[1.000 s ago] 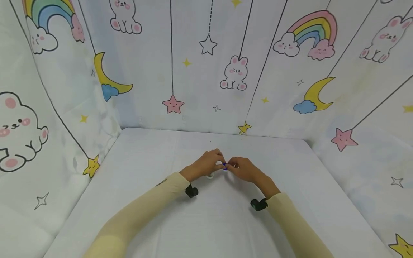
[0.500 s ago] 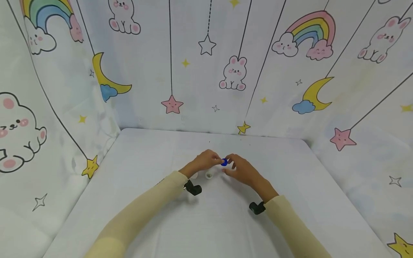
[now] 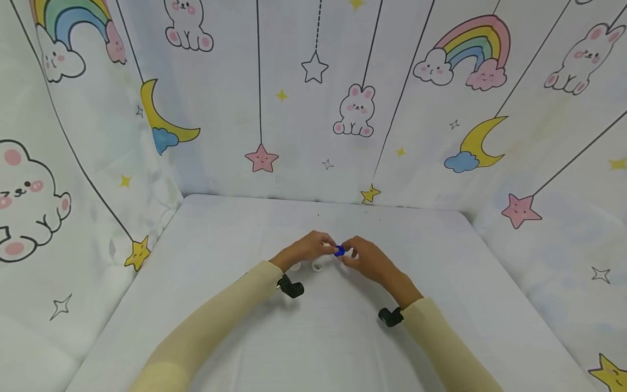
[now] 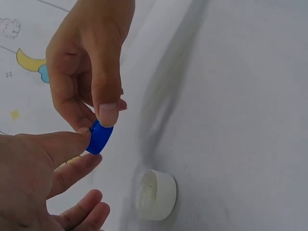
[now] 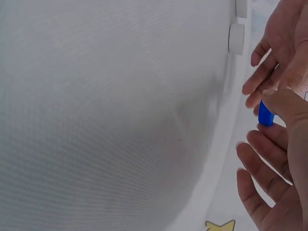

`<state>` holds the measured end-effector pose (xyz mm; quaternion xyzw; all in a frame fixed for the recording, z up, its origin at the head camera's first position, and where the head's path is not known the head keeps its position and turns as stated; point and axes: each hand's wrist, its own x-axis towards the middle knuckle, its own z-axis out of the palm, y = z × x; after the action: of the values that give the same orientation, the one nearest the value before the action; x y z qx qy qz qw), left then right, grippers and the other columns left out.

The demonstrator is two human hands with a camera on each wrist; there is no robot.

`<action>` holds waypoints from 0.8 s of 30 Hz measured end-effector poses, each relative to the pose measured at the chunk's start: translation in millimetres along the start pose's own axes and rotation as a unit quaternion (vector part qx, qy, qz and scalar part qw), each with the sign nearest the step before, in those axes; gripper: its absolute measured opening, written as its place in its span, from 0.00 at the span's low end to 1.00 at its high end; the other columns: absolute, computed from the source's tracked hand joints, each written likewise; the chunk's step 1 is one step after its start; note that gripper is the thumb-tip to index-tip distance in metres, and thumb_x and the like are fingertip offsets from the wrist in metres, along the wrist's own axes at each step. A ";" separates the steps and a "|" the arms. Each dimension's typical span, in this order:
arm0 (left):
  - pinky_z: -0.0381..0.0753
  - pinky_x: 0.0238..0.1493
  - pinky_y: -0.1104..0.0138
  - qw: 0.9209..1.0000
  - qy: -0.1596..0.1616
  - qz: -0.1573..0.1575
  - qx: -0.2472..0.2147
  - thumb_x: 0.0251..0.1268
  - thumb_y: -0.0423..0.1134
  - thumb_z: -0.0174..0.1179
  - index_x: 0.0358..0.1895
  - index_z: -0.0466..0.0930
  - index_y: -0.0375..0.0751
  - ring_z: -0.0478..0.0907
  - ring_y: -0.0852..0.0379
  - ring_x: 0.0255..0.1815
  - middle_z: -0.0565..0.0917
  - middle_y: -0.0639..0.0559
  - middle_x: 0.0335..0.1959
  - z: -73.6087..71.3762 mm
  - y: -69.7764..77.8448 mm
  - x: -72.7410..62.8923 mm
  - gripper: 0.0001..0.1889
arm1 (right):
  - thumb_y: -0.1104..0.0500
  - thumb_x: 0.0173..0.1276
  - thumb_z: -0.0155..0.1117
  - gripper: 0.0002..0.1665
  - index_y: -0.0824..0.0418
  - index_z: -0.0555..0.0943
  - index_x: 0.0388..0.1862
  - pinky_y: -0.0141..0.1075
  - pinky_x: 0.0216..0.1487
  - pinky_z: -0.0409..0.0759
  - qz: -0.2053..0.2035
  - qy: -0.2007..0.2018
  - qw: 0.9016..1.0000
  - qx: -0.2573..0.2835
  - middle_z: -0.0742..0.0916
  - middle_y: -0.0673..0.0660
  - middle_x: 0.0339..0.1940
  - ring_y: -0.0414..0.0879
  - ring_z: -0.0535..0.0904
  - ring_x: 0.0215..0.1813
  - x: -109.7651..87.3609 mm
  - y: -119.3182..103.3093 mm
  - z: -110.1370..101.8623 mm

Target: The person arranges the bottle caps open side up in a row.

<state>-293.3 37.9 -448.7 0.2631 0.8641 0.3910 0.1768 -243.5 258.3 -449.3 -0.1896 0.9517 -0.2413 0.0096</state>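
A small blue disc (image 3: 339,251), shaped like a cap, is held up off the table between both hands. My left hand (image 3: 311,246) pinches its left side between thumb and forefinger; the other fingers stay loose, as the left wrist view shows. From the right, my right hand (image 3: 368,258) grips the blue disc (image 5: 265,114) between thumb and forefinger, its remaining fingers spread out in the right wrist view. Below the hands, a short white round cup (image 4: 159,195) with a hollow inside sits on the table. Beside it a second white round piece (image 3: 295,267) is partly covered by the left wrist.
The white table (image 3: 333,337) carries the two white pieces near its middle. Cloth walls (image 3: 220,109) printed with rabbits, stars and rainbows rise at the back and both sides. A black wrist camera (image 3: 292,287) hangs under the left forearm, another wrist camera (image 3: 390,316) under the right.
The hands close together round the blue disc a second ago drew apart, showing its flat face and the white pieces. Since then the disc has dipped slightly and the right fingers have closed on it.
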 end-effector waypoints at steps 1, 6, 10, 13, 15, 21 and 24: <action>0.76 0.69 0.49 1.000 0.005 0.018 0.011 0.79 0.46 0.62 0.58 0.87 0.40 0.77 0.44 0.67 0.85 0.43 0.61 0.1 -0.5 0.3 0.16 | 0.52 0.75 0.71 0.18 0.57 0.85 0.59 0.40 0.48 0.85 0.001 -0.004 1.000 0.000 0.87 0.52 0.53 0.45 0.82 0.48 0.3 0.0 0.1; 0.74 0.68 0.47 0.994 0.018 0.080 0.072 0.75 0.43 0.67 0.55 0.89 0.41 0.74 0.43 0.67 0.84 0.42 0.61 1.8 -3.7 -0.5 0.13 | 0.51 0.75 0.70 0.18 0.56 0.85 0.59 0.38 0.47 0.84 0.012 -0.026 1.000 -0.003 0.88 0.52 0.51 0.44 0.81 0.48 2.0 -0.1 0.9; 0.71 0.67 0.41 0.991 0.012 0.077 0.108 0.73 0.44 0.69 0.56 0.89 0.45 0.71 0.41 0.70 0.78 0.40 0.66 4.3 -4.1 -3.9 0.14 | 0.52 0.73 0.72 0.18 0.57 0.86 0.58 0.38 0.46 0.85 0.021 -0.039 0.999 0.003 0.88 0.51 0.50 0.44 0.81 0.48 2.2 -1.4 -0.1; 0.70 0.67 0.39 0.987 0.012 0.072 0.142 0.72 0.45 0.70 0.57 0.89 0.48 0.71 0.40 0.71 0.76 0.40 0.68 8.0 -4.3 -5.1 0.14 | 0.53 0.72 0.73 0.18 0.58 0.86 0.57 0.39 0.46 0.85 0.028 -0.052 0.998 0.014 0.88 0.51 0.49 0.45 0.81 0.48 1.2 -3.1 -1.8; 0.70 0.67 0.40 0.982 0.015 0.075 0.171 0.72 0.45 0.69 0.56 0.89 0.49 0.72 0.40 0.70 0.76 0.41 0.68 11.2 -3.7 -6.3 0.14 | 0.54 0.72 0.73 0.18 0.58 0.87 0.57 0.40 0.47 0.85 0.031 -0.061 0.998 0.017 0.87 0.51 0.48 0.46 0.81 0.49 0.0 -4.0 -2.6; 0.73 0.62 0.48 0.961 0.034 0.101 0.254 0.71 0.48 0.70 0.54 0.89 0.51 0.75 0.44 0.66 0.79 0.45 0.64 19.0 1.3 -11.8 0.13 | 0.52 0.71 0.75 0.19 0.57 0.88 0.57 0.41 0.51 0.83 0.022 -0.077 0.997 0.001 0.86 0.49 0.47 0.47 0.81 0.50 -3.1 -3.0 0.1; 0.73 0.62 0.49 0.953 0.045 0.108 0.279 0.71 0.49 0.70 0.53 0.90 0.52 0.76 0.47 0.64 0.79 0.47 0.63 21.9 3.1 -14.1 0.13 | 0.52 0.71 0.75 0.19 0.57 0.88 0.57 0.40 0.51 0.84 0.007 -0.077 0.997 -0.013 0.85 0.49 0.46 0.46 0.81 0.49 -4.4 -1.6 1.6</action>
<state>-269.9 44.0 -458.8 0.3762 0.9120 0.1628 0.0142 -238.7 257.9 -450.3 -0.2009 0.9525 -0.2137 0.0825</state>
